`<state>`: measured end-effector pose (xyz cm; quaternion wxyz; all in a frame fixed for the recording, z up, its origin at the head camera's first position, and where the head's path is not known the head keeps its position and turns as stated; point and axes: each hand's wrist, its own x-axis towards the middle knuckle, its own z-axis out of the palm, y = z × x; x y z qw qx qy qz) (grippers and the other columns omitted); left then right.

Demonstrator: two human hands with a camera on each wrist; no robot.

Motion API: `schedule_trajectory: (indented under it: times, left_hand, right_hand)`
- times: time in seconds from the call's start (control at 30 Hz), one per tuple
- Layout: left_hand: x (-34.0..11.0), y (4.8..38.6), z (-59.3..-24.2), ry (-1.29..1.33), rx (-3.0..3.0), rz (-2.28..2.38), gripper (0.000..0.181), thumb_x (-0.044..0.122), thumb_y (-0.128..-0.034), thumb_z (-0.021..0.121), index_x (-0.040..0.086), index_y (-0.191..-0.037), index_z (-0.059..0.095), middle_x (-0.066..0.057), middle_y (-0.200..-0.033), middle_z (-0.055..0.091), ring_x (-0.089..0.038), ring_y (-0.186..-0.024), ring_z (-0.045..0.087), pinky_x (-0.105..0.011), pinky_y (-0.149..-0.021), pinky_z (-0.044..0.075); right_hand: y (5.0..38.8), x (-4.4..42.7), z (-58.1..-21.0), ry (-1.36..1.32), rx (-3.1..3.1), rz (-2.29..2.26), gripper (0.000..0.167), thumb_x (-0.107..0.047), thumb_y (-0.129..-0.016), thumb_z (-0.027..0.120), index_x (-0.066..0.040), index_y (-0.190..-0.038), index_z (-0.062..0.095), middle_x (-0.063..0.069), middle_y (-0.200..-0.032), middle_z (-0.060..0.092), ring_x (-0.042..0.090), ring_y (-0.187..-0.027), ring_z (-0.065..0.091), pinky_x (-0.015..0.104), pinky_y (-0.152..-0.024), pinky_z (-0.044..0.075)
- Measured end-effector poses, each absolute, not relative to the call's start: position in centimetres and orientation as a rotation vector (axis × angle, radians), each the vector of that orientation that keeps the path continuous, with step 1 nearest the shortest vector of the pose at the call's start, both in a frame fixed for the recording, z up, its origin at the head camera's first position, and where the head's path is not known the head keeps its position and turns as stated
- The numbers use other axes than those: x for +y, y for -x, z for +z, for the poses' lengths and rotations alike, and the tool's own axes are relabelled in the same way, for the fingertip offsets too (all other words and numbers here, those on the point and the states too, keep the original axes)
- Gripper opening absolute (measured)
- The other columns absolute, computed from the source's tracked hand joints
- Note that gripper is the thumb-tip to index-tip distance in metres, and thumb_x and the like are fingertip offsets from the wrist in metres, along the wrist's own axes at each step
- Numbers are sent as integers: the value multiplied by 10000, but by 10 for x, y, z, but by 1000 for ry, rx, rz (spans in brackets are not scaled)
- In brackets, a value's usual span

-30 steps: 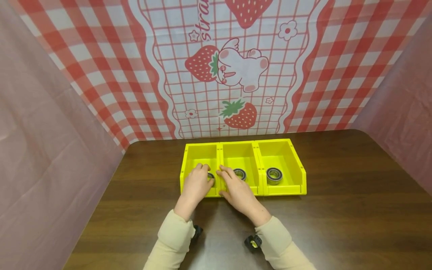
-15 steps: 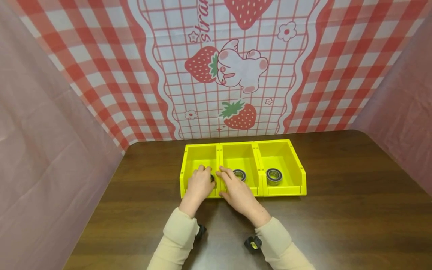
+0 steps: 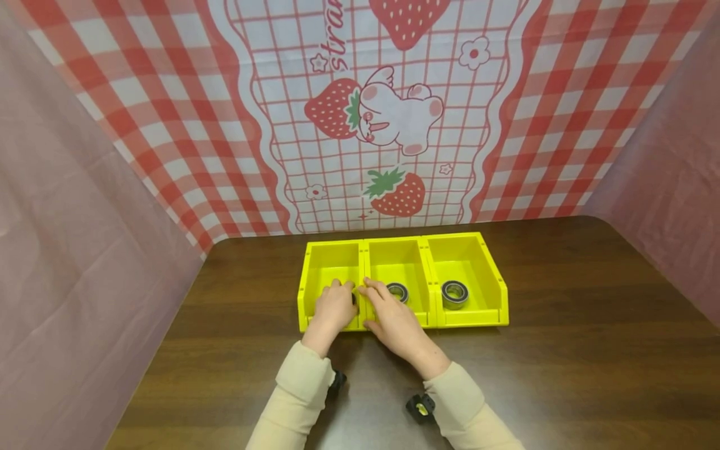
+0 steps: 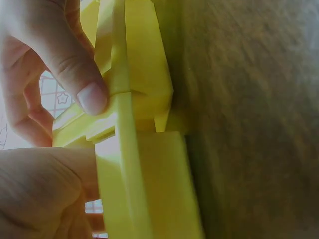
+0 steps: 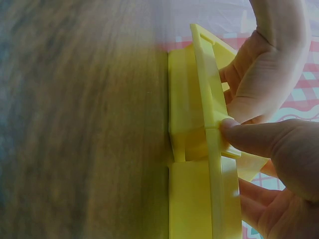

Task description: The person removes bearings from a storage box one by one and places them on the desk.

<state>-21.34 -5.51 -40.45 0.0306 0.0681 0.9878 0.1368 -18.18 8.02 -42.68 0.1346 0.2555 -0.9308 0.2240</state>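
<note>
Three yellow bins (image 3: 467, 317) stand joined in a row, with a ball bearing in each. My left hand (image 3: 333, 309) reaches into the left bin, fingers curled down and thumb at the near side. Between its thumb and index finger shows a dark sliver of a ball bearing (image 3: 354, 299); the rest is hidden. My right hand (image 3: 395, 320) grips the wall between the left and middle bins. In the right wrist view its thumb (image 5: 249, 137) presses on the front edge at the joint. Just beyond this hand lies the middle ball bearing (image 3: 399, 292), partly covered.
Another ball bearing (image 3: 454, 294) lies flat in the right bin. The bins stand on a brown wooden table (image 3: 562, 350), near its back edge. Behind hangs a red-and-white strawberry cloth (image 3: 394, 125), with pink cloths (image 3: 73, 219) at both sides.
My left hand and forearm have shifted slightly right and toward me inside the left bin, covering more of the bearing there. The right hand keeps its place on the dividing wall.
</note>
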Motion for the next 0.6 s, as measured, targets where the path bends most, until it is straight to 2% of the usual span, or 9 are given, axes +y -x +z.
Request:
schedule_trajectory:
  times: [0.27,0.6]
  left_hand:
    - [-54,219,-403,-222,2945,396,328,128,-831,605,66,-1153,611,-185,-1091,538,-380,-944,544,-479,-739,477]
    - [-50,224,-403,-177,2897,322,358,146,-855,589,80,-1207,576,-194,-1183,513,-390,-1022,527,-491,-772,473]
  right_hand:
    - [181,80,-426,-744,-2707,656,594,-161,-771,721,-105,-1301,459,64,-1399,371,244,-1101,547,356,-810,500]
    - [181,80,-426,-745,-2711,669,605,-154,-768,723,-113,-1308,452,68,-1399,372,254,-1101,546,368,-812,499]
